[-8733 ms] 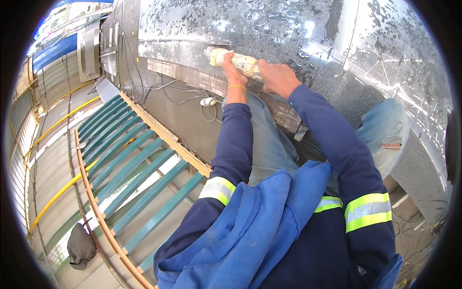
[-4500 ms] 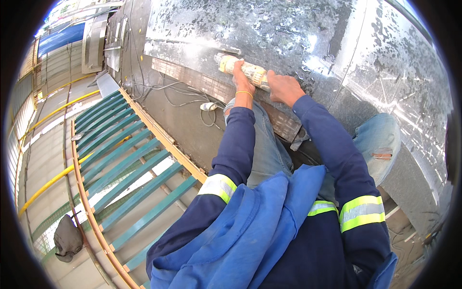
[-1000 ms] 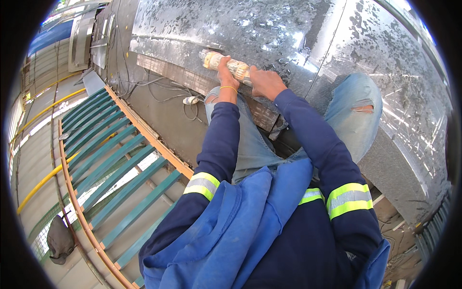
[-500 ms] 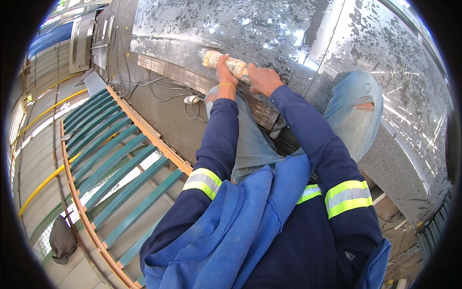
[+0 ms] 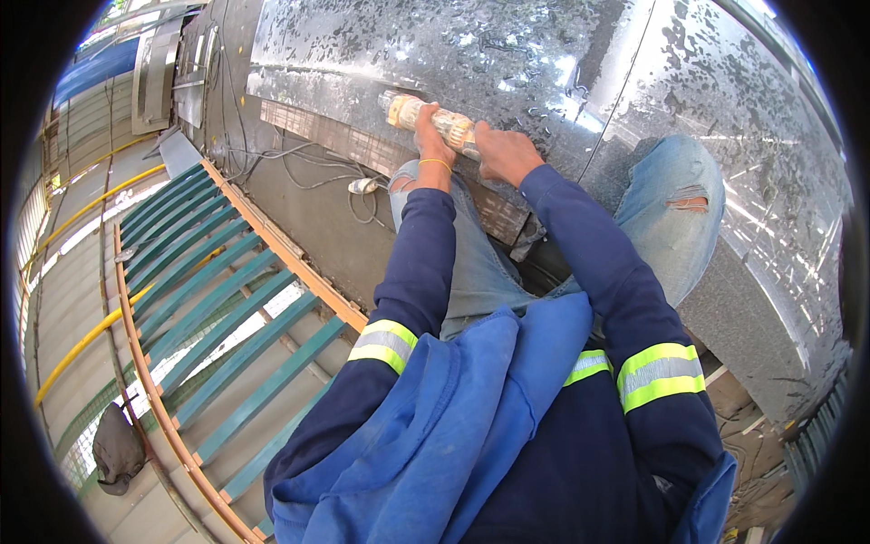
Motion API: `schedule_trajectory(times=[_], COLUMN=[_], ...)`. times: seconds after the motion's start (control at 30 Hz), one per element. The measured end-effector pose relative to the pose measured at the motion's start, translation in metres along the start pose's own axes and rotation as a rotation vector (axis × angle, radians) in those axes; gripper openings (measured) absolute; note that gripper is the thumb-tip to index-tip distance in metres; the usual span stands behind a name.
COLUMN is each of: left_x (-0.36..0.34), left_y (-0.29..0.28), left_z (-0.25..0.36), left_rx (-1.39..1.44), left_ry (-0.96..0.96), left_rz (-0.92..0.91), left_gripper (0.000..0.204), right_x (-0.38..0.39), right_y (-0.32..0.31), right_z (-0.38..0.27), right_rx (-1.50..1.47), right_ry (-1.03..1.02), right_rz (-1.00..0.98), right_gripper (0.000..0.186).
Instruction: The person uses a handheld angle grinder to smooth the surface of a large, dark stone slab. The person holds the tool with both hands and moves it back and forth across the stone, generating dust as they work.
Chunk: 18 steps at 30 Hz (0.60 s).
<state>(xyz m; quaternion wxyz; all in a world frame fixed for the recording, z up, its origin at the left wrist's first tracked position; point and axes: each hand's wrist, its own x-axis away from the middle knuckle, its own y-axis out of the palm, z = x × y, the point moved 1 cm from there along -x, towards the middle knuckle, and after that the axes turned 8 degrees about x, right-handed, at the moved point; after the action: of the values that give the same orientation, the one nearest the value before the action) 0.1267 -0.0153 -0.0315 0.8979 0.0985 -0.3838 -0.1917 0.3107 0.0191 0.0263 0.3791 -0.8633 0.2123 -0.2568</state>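
A dusty, cream-and-orange power tool that looks like an angle grinder [image 5: 458, 130] lies in both my hands at the near edge of a dark, wet stone slab [image 5: 326, 56]. My left hand [image 5: 431, 138] is closed around its body close to the head, a yellow band at the wrist. My right hand [image 5: 507, 151] wraps the rear end. The tool's head points left over the slab's edge; its working side is hidden from view.
A second wet slab [image 5: 725, 104] adjoins on the right, past a thin seam. Grey cables [image 5: 313, 163] and a white connector [image 5: 362, 186] lie on the floor left of my knees. A green slatted metal frame [image 5: 258, 295] with orange rails stands at left, near a dark bag [image 5: 118, 451].
My hands and the grinder have shifted very slightly to the right, and the whole view has moved a little too. Both grips look the same.
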Motion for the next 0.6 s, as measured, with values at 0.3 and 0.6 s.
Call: schedule_trajectory(times=[0.3, 0.6], left_x=[0.009, 0.013], left_y=[0.002, 0.007], left_z=[-0.006, -0.007], left_rx=[-0.012, -0.009], left_ry=[-0.029, -0.020], left_rz=[-0.004, -0.004], left_gripper=[0.029, 0.033], right_x=[0.011, 0.008], right_y=[-0.006, 0.000], right_z=[0.004, 0.006], right_rx=[-0.018, -0.016], right_ry=[-0.025, -0.023], right_rz=[-0.005, 0.023], right_gripper=[0.051, 0.046])
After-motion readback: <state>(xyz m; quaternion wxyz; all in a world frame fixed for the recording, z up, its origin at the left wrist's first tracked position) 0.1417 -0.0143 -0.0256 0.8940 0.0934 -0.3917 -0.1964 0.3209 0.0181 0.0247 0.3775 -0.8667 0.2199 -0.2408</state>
